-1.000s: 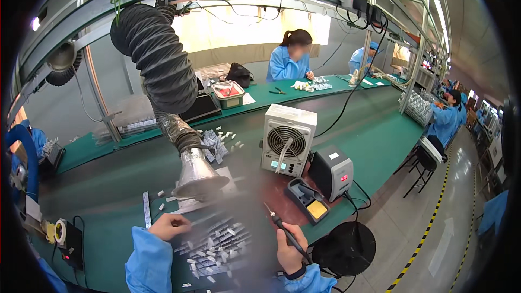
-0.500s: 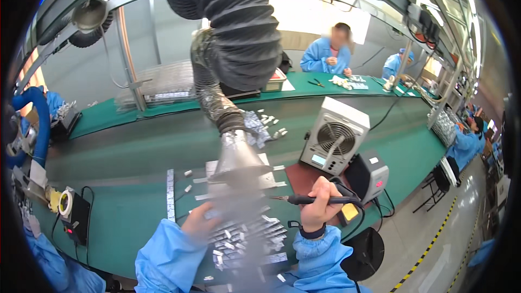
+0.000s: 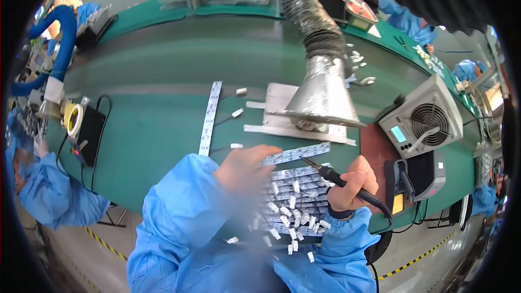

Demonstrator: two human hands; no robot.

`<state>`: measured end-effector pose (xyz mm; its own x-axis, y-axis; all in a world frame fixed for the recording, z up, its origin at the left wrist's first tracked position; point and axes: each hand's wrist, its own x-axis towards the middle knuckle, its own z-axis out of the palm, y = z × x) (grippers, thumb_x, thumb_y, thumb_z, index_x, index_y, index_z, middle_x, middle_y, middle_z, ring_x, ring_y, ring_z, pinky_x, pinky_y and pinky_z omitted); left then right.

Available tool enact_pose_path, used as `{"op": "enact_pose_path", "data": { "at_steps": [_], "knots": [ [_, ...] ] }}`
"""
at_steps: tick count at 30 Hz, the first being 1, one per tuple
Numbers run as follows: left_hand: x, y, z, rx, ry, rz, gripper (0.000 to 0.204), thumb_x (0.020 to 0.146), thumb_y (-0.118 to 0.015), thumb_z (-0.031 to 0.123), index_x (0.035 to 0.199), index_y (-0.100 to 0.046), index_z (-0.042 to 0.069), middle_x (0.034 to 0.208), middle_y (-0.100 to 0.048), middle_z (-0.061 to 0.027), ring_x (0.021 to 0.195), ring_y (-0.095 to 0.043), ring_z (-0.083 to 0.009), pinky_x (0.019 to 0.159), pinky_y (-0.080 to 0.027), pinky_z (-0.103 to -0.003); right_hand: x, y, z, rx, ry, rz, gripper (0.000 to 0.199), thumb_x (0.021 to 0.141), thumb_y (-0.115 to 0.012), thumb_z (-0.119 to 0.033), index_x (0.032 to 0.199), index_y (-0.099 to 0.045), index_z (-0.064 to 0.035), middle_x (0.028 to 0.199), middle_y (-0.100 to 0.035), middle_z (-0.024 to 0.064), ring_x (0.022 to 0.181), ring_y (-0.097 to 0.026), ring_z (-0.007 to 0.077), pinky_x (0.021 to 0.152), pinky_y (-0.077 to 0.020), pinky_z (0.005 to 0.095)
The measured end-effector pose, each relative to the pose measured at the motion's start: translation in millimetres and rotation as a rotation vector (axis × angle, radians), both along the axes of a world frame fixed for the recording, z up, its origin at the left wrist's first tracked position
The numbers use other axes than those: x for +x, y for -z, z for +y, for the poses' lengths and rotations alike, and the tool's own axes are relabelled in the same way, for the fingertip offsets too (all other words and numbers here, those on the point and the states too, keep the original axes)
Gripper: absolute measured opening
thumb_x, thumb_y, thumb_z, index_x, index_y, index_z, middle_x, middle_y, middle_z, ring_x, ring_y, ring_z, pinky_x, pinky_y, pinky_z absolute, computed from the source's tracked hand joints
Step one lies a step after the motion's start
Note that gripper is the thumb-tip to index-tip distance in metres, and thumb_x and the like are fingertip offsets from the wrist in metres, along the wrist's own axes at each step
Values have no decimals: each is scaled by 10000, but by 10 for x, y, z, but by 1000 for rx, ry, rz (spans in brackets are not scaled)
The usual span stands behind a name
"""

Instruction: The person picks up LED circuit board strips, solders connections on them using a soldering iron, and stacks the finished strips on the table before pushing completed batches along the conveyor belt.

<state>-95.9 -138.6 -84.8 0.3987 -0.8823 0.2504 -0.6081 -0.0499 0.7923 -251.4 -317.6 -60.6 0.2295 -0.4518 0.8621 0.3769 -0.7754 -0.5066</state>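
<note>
My right hand (image 3: 353, 185) is wrapped round a black-handled soldering iron (image 3: 337, 178). The iron's thin tip points left and lies at or just over a narrow white circuit board strip (image 3: 304, 152); whether it touches, I cannot tell. The strip's left end is between the fingers of my left hand (image 3: 243, 167), partly smeared by a blur. Just below lie rows of similar strips (image 3: 296, 173), with several white connectors (image 3: 286, 211) on short leads spread over them. Another strip (image 3: 210, 119) lies apart on the left, with wired connectors (image 3: 237, 112) beside it.
A metal fume hood (image 3: 325, 95) hangs over a pale board (image 3: 277, 109) beyond my hands. On the right stand a fan unit (image 3: 418, 119) and a soldering station (image 3: 426, 176) with a yellow sponge (image 3: 398, 203). A black box (image 3: 89, 135) sits left. Co-workers in blue sit around.
My view has turned down and left. My left hand has taken hold of a strip's end, and the iron's tip has come to that strip.
</note>
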Motion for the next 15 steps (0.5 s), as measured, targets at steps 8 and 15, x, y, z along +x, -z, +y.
{"op": "enact_pose_path", "data": {
  "at_steps": [8, 15],
  "knots": [
    [-24, 19, 44, -33, 9, -65, 369, 814, -686, 65, 1177, -621, 57, 977, -667, -133, 794, -671, -312, 669, -545, -363, 57, 29, 202, -10, -99, 36, 365, 922, -481, -133, 582, -417, -17, 504, -387, 50, 444, -338, 135, 425, -232, 298],
    [-51, -6, 64, -17, 14, -188, 376, 824, -678, 97, 1193, -605, 75, 926, -651, -110, 768, -657, -308, 631, -528, -372, 60, 38, 238, -16, -138, 52, 362, 918, -479, -125, 580, -405, -21, 493, -395, 52, 435, -344, 139, 419, -234, 299]
  ]
}}
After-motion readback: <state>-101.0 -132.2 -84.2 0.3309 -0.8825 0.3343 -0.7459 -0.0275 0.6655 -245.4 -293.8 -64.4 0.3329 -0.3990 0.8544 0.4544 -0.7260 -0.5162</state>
